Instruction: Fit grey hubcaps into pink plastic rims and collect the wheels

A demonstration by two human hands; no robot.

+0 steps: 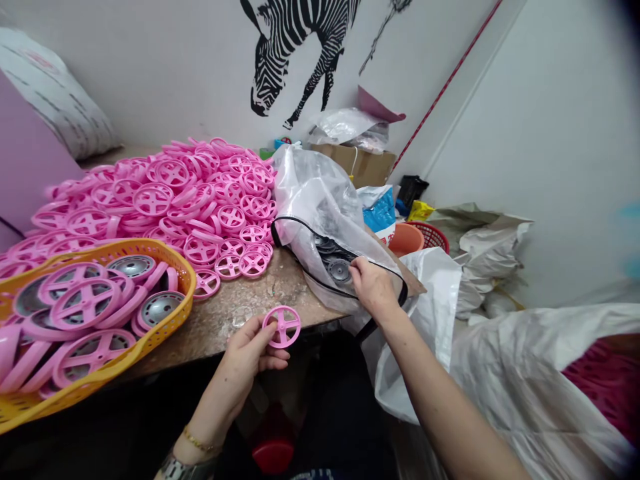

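Note:
My left hand holds a pink plastic spoked wheel by its rim, above the table's near edge. My right hand rests against a clear plastic bag with a black cord along its edge. Whether it grips the film, I cannot tell. Grey metal hubcaps show through the bag just beyond those fingers. A large pile of pink wheels covers the left of the wooden table. A yellow basket at front left holds pink wheels fitted with silver hubcaps.
Behind the bag stand a cardboard box, an orange tub and a red basket. White woven sacks lie along the right wall. Another white sack fills the lower right. A zebra decal marks the back wall.

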